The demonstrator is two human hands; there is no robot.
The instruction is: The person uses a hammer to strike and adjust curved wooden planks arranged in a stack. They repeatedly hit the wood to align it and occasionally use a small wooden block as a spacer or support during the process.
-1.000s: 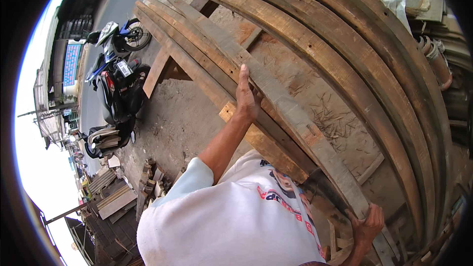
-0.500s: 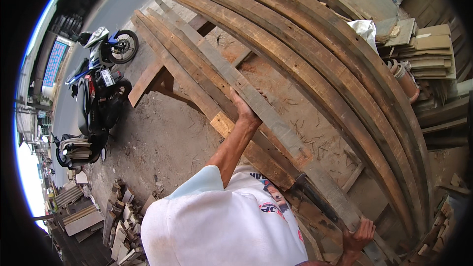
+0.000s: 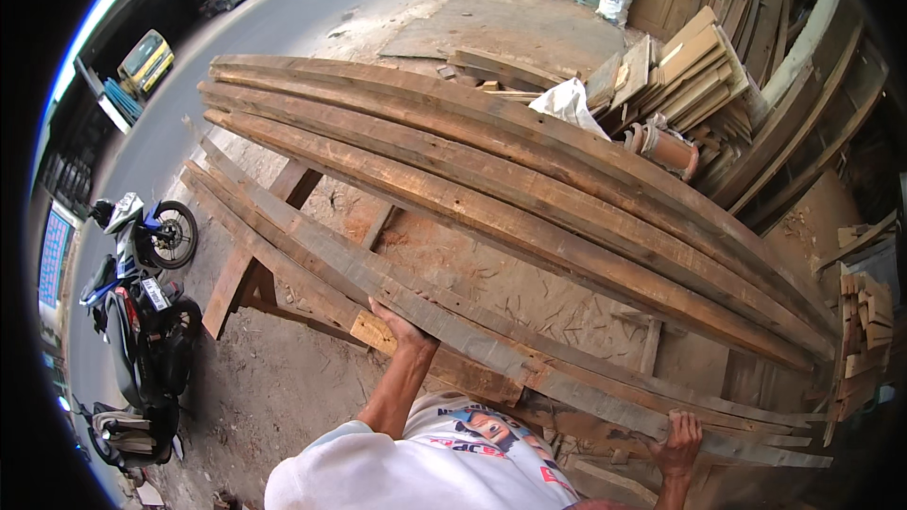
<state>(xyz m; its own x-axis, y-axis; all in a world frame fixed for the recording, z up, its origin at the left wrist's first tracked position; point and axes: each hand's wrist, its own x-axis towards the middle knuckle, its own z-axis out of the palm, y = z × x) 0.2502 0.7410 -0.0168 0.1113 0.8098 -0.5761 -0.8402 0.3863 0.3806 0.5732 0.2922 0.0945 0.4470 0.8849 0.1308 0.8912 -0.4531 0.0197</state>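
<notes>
A long, weathered grey board (image 3: 487,349) runs slantwise in front of me, from the far left down to the near right. My left hand (image 3: 406,327) is closed round it near its middle, thumb side toward the far left. Farther along to the right, my right hand (image 3: 678,442) grips the same board with its fingers folded over the far edge. Brown planks lie beside and under the board, one with a pale, freshly coloured patch (image 3: 372,331) right by my left hand. Beyond it, several thick brown beams (image 3: 501,219) lie side by side.
A wooden support (image 3: 231,295) stands under the planks' left end. Parked motorcycles (image 3: 132,349) are at the left, beside the road. Stacked boards (image 3: 694,66), a white sack (image 3: 569,106) and clay-coloured pipes (image 3: 666,149) sit at the far right. Wood scraps (image 3: 862,335) are piled at the right edge.
My view has swung to the right and up, bringing in more road and stacked boards. Both hands stay on the grey board. A dark, tube-like thing beside the board no longer shows.
</notes>
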